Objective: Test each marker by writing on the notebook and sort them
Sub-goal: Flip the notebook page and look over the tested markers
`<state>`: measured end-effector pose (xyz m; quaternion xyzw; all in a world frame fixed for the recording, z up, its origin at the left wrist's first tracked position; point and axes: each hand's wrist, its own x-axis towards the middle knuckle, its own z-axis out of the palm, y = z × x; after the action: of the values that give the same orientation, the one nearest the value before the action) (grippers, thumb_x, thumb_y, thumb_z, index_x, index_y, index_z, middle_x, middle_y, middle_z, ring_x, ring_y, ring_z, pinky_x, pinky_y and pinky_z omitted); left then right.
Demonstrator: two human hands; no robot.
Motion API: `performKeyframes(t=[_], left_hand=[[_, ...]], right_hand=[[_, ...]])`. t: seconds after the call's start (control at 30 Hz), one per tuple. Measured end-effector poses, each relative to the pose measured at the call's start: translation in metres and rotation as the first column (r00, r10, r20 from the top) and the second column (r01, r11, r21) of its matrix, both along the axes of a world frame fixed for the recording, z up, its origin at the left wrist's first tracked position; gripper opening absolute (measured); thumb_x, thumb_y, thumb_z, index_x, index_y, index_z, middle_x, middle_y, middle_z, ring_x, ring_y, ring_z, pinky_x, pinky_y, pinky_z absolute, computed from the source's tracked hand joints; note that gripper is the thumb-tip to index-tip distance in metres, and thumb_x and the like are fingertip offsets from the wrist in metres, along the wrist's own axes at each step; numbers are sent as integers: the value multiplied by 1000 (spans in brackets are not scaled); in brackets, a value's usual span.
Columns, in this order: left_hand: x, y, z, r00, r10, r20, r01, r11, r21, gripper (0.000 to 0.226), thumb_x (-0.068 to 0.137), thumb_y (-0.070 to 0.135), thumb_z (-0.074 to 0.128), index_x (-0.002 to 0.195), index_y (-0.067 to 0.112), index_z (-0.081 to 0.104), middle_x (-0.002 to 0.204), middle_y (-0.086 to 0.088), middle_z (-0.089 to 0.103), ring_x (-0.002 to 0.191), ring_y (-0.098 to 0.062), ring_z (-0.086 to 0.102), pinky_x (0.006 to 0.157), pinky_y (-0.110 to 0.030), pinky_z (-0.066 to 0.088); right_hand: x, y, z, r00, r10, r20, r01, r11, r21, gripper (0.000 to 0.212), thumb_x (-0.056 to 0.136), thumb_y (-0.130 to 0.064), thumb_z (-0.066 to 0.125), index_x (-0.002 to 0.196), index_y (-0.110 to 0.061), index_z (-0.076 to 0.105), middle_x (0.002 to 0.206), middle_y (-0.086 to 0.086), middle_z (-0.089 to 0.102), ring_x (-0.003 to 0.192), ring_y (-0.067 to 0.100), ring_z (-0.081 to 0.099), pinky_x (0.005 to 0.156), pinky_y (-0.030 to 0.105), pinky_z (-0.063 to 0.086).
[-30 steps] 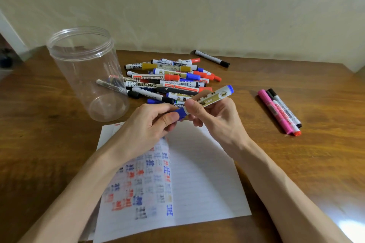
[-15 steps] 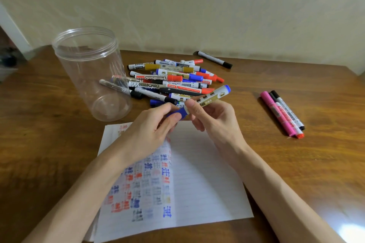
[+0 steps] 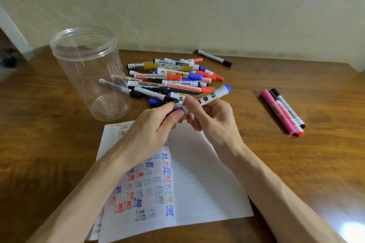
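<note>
Marker (image 3: 214,94) held by left hand (image 3: 152,130) and right hand (image 3: 213,122), beside WHITEBOARD-labelled pile (image 3: 169,79)

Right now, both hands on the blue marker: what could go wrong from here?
1. The left hand pinches the blue cap and the right hand grips the blue marker. If the cap pops off suddenly, the tip could streak ink across the notebook below.
2. Both hands work right beside the marker pile. A jerk might scatter untested markers toward the jar.
</note>
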<state>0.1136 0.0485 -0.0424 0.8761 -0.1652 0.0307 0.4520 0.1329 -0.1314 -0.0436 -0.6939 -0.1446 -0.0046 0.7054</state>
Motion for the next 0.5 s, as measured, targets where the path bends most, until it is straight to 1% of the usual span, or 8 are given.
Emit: performKeyframes(t=[0.1, 0.2, 0.27, 0.33, 0.4, 0.47, 0.5], left_hand=[[0, 1, 1, 1000, -13, -23, 13, 999, -36, 34, 107, 41, 44, 111, 18, 68, 90, 2, 71, 89, -17, 68, 72, -39, 57], [0, 3, 2, 997, -35, -64, 28, 995, -94, 36, 106, 42, 44, 111, 17, 69, 94, 3, 71, 90, -19, 68, 74, -41, 59], [0, 3, 4, 995, -65, -77, 56, 992, -112, 35, 105, 41, 44, 108, 16, 68, 90, 7, 70, 84, -15, 67, 72, -35, 60], [0, 4, 5, 990, -103, -92, 91, 987, -134, 35, 106, 38, 43, 105, 13, 67, 82, 11, 67, 74, -7, 62, 67, -26, 55], [0, 5, 6, 984, -130, -119, 110, 981, -161, 37, 107, 37, 43, 103, 10, 67, 76, 13, 63, 68, -4, 57, 63, -21, 49], [1, 5, 6, 978, -146, -150, 116, 974, -193, 38, 106, 38, 42, 103, 9, 66, 75, 11, 61, 66, -3, 54, 61, -20, 46], [1, 5, 5, 978, -143, -154, 111, 974, -198, 37, 106, 38, 43, 103, 10, 67, 75, 11, 62, 67, -4, 55, 62, -22, 48]], right_hand=[[1, -2, 1, 999, 19, 30, -18, 999, -32, 29, 105, -29, 64, 85, -9, 70, 69, 9, 64, 61, 23, 54, 56, 30, 43], [2, -4, 1, 999, 31, 42, -29, 998, -57, 30, 105, -30, 64, 86, -8, 70, 70, 11, 64, 62, 23, 54, 58, 33, 43], [3, -5, 1, 998, 42, 50, -40, 998, -55, 32, 105, -30, 63, 90, -3, 71, 70, 12, 64, 62, 24, 54, 58, 33, 43], [3, -7, 1, 996, 56, 62, -53, 997, -49, 32, 105, -29, 63, 93, 0, 71, 71, 16, 65, 63, 28, 55, 58, 35, 43], [3, -8, 2, 995, 68, 68, -64, 996, -55, 31, 105, -29, 63, 94, -1, 71, 73, 18, 66, 63, 29, 55, 58, 35, 44], [3, -7, 3, 995, 69, 66, -66, 996, -59, 30, 105, -29, 63, 93, -3, 71, 73, 17, 66, 63, 28, 55, 58, 36, 44], [2, -5, 3, 996, 66, 57, -63, 997, -54, 30, 106, -30, 63, 92, -4, 71, 73, 16, 65, 63, 27, 55, 58, 36, 44]])
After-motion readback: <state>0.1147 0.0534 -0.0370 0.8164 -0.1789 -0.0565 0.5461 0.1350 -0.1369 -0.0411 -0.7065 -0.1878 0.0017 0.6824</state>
